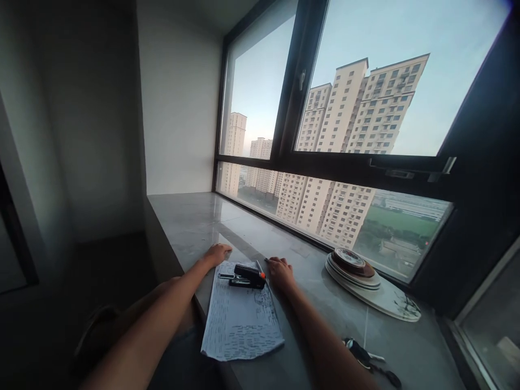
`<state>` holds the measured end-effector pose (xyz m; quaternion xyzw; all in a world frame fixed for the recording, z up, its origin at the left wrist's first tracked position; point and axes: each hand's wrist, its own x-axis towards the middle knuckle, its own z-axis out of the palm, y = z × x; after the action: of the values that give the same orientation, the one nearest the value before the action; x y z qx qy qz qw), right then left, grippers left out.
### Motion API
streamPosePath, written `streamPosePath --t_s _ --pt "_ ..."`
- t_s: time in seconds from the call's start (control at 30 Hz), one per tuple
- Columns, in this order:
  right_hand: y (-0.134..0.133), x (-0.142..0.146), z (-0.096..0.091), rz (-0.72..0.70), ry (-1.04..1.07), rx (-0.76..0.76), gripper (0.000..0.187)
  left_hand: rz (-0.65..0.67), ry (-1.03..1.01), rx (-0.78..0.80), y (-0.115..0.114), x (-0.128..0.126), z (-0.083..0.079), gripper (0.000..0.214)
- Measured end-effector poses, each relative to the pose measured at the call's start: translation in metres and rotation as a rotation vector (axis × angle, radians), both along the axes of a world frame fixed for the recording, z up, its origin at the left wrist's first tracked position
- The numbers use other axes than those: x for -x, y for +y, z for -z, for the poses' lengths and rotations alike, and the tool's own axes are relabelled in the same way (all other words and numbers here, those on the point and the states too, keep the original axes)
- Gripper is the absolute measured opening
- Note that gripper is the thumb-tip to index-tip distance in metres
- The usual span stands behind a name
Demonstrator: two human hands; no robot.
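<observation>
A handwritten sheet of paper (238, 314) lies on the grey windowsill, its near edge curling. On its upper part rests a black stapler (248, 276), with a metal strip sticking out to the left. A slim white pen-like stick (259, 266) with an orange spot lies against the stapler's right end. My left hand (216, 254) lies flat by the paper's far left corner, fingers pointing right. Just right of the paper, my right hand (281, 271) rests on the sill with curled fingers. A small dark tip shows at its fingertips; the rest is hidden. Neither hand touches the stapler.
Stacked plates (353, 265) and an oval board with a plant print (400, 306) stand at the right by the window. Keys (361, 355) lie near my right forearm. The dark window frame (260, 162) borders the far side; the sill (179, 216) drops off at the left.
</observation>
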<state>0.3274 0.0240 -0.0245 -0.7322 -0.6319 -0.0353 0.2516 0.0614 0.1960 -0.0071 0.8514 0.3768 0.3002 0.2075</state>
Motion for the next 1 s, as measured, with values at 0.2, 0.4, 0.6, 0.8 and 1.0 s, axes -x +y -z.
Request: streamPosePath --t_s 0.2,0.4,0.6,0.8,1.0 --pt "0.000 0.003 -0.001 0.009 -0.014 -0.027 0.050 -0.090 -0.192 -0.024 -0.010 0.026 0.000 0.020" --pt "-0.009 0.024 -0.025 -0.202 0.192 -0.393 0.025 -0.201 -0.552 -0.022 -0.054 0.048 0.004 0.037" --pt "-0.019 0.068 -0.037 -0.698 0.250 -0.221 0.032 -0.113 -0.951 0.218 -0.097 0.051 0.015 0.038" --pt "-0.022 0.082 -0.021 -0.622 0.141 -0.170 0.044 0.038 -0.808 0.167 -0.118 0.047 0.014 0.025" --pt "-0.024 0.081 -0.020 -0.632 0.112 -0.187 0.042 0.021 -0.413 -0.098 -0.129 0.041 0.009 0.005"
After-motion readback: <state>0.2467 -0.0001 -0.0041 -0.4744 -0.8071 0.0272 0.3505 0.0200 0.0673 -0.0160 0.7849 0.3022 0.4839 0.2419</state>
